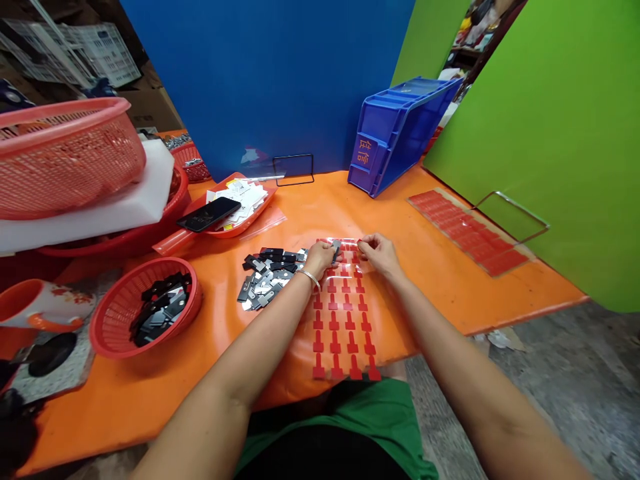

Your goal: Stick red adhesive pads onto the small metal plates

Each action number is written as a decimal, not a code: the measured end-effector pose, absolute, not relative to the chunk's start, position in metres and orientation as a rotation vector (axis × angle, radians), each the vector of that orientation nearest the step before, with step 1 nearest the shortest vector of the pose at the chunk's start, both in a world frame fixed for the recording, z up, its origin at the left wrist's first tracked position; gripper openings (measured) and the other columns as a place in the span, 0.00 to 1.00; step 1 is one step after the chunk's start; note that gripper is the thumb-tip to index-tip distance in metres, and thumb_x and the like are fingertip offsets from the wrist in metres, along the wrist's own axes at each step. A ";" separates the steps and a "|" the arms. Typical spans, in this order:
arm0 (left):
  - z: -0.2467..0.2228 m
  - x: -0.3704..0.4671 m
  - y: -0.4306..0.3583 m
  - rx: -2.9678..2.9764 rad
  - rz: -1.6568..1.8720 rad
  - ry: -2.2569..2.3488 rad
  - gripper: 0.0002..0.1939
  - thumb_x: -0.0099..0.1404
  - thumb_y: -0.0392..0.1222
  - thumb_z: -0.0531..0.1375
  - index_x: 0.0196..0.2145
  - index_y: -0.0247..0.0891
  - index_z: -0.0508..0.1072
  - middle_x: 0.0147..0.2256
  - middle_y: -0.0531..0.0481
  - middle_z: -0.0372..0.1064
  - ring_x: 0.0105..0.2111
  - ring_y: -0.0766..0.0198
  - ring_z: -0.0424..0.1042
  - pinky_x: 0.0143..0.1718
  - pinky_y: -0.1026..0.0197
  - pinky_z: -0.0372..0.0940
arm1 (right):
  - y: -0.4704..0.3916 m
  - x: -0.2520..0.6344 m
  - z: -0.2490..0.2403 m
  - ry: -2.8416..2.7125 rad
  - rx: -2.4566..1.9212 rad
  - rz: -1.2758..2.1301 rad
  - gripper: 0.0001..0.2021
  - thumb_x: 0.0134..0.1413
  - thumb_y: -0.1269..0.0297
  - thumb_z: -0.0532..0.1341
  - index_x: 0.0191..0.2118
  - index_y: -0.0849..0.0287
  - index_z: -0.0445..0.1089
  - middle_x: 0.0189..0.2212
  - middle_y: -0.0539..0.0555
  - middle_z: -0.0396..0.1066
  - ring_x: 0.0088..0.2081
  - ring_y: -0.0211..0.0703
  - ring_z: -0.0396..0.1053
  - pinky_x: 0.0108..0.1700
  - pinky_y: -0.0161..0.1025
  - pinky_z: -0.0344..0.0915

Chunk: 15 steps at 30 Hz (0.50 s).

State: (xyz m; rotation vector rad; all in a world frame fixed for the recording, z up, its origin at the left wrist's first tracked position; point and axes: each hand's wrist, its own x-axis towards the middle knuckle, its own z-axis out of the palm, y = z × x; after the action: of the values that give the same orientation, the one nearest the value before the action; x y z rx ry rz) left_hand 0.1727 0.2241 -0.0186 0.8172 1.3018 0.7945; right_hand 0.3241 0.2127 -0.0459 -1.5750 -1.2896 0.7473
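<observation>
A clear sheet carrying rows of red T-shaped stickers (pixel 335 323) lies on the orange table in front of me. At its far end my left hand (pixel 323 257) is closed on a small grey metal plate (pixel 336 251). My right hand (pixel 379 252) pinches a red sticker (pixel 359 245) at the sheet's far right corner, thumb and finger together. Left of the sheet, beside my left wrist, sits a loose pile of small black and silver plates (pixel 270 275).
A red basket (pixel 107 333) holding more plates stands at the left, near a mug (pixel 60 303). Behind it a red scoop (pixel 255 217) bears papers and a phone (pixel 210 214). A blue bin (pixel 383 133) stands at the back; another red sticker sheet (pixel 465 230) lies right.
</observation>
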 end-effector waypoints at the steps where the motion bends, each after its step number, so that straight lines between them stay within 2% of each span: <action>1: -0.019 0.173 0.224 0.812 0.805 1.299 0.09 0.61 0.29 0.57 0.23 0.31 0.66 0.22 0.49 0.69 0.21 0.70 0.70 0.28 0.67 0.68 | 0.211 0.323 -0.044 -1.241 -1.534 0.798 0.07 0.42 0.60 0.60 0.27 0.57 0.62 0.20 0.46 0.64 0.22 0.38 0.64 0.25 0.35 0.62; 5: -0.011 0.172 0.219 0.794 0.916 1.294 0.05 0.62 0.30 0.57 0.28 0.32 0.66 0.22 0.52 0.68 0.21 0.71 0.70 0.28 0.67 0.68 | 0.189 0.311 -0.030 -1.090 -1.415 0.930 0.12 0.35 0.61 0.66 0.25 0.57 0.62 0.19 0.45 0.63 0.21 0.35 0.61 0.23 0.33 0.59; 9: 0.004 0.153 0.192 0.784 1.021 1.247 0.01 0.62 0.32 0.58 0.32 0.31 0.68 0.24 0.51 0.70 0.23 0.70 0.71 0.30 0.65 0.69 | 0.155 0.295 -0.017 -1.075 -1.374 1.005 0.13 0.37 0.59 0.67 0.25 0.57 0.63 0.19 0.45 0.62 0.20 0.33 0.58 0.22 0.32 0.56; 13: 0.006 0.123 0.140 0.713 0.910 1.145 0.03 0.59 0.33 0.61 0.32 0.30 0.70 0.24 0.48 0.72 0.22 0.66 0.73 0.27 0.63 0.70 | 0.118 0.278 -0.014 -1.071 -1.352 1.093 0.13 0.38 0.59 0.68 0.26 0.57 0.63 0.20 0.45 0.62 0.20 0.33 0.58 0.22 0.32 0.56; 15: -0.002 0.110 0.113 0.620 0.819 1.124 0.04 0.58 0.29 0.61 0.33 0.30 0.70 0.25 0.46 0.73 0.24 0.64 0.74 0.28 0.63 0.71 | 0.101 0.267 -0.016 -1.086 -1.329 1.130 0.13 0.39 0.60 0.67 0.27 0.57 0.63 0.22 0.46 0.63 0.22 0.34 0.60 0.25 0.33 0.59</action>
State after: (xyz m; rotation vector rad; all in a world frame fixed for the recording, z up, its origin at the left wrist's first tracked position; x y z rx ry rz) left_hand 0.1100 0.1134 -0.0015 0.6199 1.1243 0.8190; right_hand 0.2671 0.1007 -0.0162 -1.3289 -1.0856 1.1304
